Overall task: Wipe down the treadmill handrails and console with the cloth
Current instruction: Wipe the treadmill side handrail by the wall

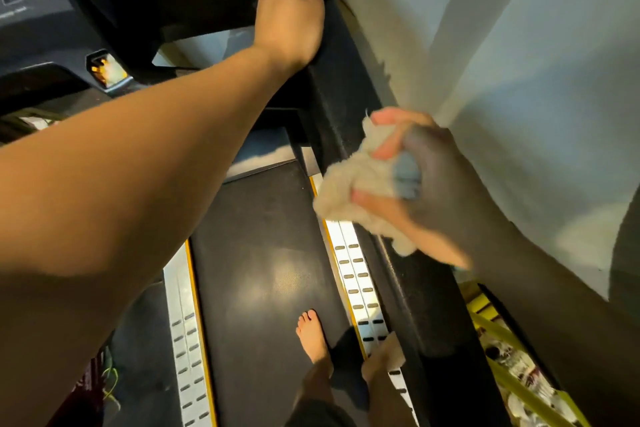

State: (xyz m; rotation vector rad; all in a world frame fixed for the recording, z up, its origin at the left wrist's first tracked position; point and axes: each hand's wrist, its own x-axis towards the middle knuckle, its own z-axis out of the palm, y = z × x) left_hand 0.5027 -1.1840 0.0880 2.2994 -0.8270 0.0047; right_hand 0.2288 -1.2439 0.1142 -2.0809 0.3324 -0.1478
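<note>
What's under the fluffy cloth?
Under the cloth, bunched in the right hand, the black handrail and the striped side rail show. The handrail's stretch beneath is hidden.

Pale wall at my two o'clock, soft light and shadow across it, yellow-framed rack low at four o'clock, cluttered floor at my seven

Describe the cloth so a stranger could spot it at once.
Find the black treadmill belt running up the middle, then the dark handrail along its right edge. Beside that rail, the right hand grips the cloth: a crumpled, fuzzy cream wad with a blue patch, the only pale soft thing among black parts.
</note>
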